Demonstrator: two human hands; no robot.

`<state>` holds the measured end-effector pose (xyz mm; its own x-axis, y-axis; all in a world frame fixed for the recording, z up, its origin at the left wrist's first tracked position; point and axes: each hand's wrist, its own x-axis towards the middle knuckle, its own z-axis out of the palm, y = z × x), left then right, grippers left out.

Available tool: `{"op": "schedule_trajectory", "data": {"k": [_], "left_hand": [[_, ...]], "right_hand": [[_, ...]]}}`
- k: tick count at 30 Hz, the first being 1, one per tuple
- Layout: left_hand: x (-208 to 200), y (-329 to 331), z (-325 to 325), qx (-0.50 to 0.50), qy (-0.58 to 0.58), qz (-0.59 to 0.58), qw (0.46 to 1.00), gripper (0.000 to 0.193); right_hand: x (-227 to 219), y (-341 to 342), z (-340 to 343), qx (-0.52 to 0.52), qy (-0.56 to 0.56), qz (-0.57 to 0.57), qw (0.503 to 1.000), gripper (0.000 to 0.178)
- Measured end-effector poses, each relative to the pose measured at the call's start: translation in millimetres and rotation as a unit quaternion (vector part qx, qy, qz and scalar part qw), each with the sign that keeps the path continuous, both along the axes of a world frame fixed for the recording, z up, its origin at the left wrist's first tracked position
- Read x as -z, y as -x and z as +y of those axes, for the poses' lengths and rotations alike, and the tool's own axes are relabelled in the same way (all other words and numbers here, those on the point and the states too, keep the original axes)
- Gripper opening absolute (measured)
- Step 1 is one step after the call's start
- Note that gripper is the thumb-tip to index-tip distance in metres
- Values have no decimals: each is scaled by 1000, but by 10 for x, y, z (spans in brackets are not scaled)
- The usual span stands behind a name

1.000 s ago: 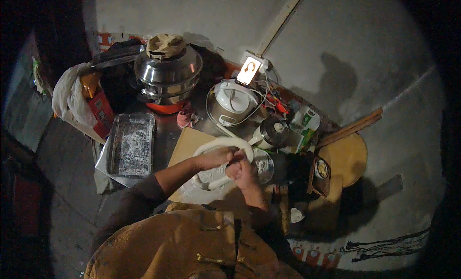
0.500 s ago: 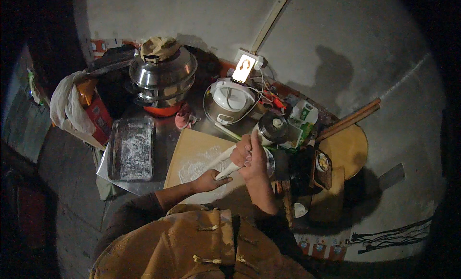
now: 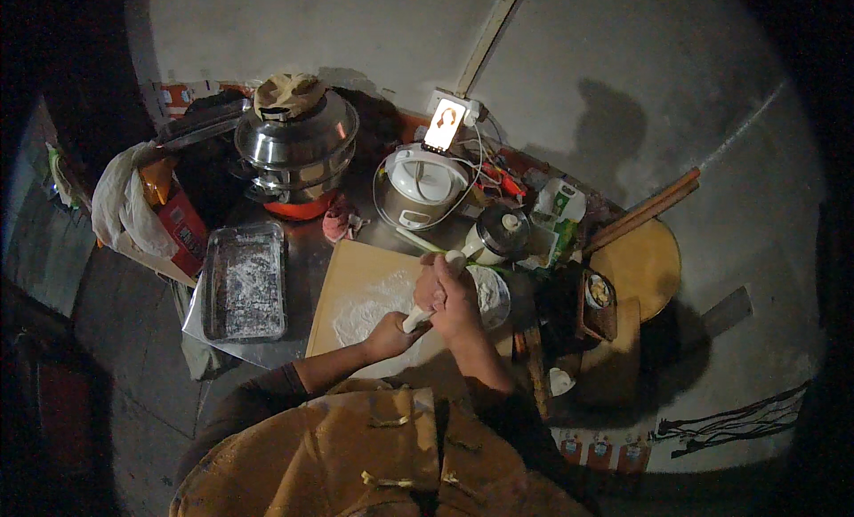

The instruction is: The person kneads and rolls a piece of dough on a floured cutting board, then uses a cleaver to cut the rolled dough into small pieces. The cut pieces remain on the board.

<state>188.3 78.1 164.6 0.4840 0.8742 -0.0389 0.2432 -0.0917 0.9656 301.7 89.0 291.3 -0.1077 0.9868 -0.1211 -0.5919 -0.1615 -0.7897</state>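
Both of my hands are raised above a floured wooden board (image 3: pixel 351 270), closed around a pale roll of dough (image 3: pixel 415 320). My left hand (image 3: pixel 390 336) grips its lower end, with the thumb along it. My right hand (image 3: pixel 447 294) wraps round the middle and upper part, and a rounded pale end shows beyond the knuckles. The fingers hide most of the roll between the hands. White flour (image 3: pixel 369 314) is spread on the board to the left of them. Close by on the right stands a bowl of flour (image 3: pixel 492 294).
To the left lies a flour-dusted metal tray (image 3: pixel 245 281). A stacked steamer pot (image 3: pixel 294 148) and a rice cooker (image 3: pixel 422 188) stand at the back, with a lit phone (image 3: pixel 444 125) above the cooker. A lidded jar (image 3: pixel 500 232) and small basket (image 3: pixel 598 312) are on the right.
The roll has swung from lying slanted across both hands to a steeper, more bunched hold. My right hand has moved slightly left and my hands are closer together.
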Motion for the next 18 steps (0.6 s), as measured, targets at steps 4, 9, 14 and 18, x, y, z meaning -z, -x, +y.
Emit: {"op": "schedule_trajectory", "data": {"k": [4, 9, 14, 18], "left_hand": [[84, -44, 105, 27, -237, 153, 959, 26], [285, -117, 20, 29, -101, 13, 994, 43], [320, -2, 52, 28, -97, 58, 993, 47], [203, 69, 38, 89, 21, 92, 992, 45]], "right_hand": [[-3, 104, -122, -7, -90, -246, 965, 23], [-54, 68, -196, 74, -50, -287, 954, 32], [-133, 8, -106, -34, -39, -87, 995, 37], [-67, -69, -24, -61, -116, 65, 989, 31]]}}
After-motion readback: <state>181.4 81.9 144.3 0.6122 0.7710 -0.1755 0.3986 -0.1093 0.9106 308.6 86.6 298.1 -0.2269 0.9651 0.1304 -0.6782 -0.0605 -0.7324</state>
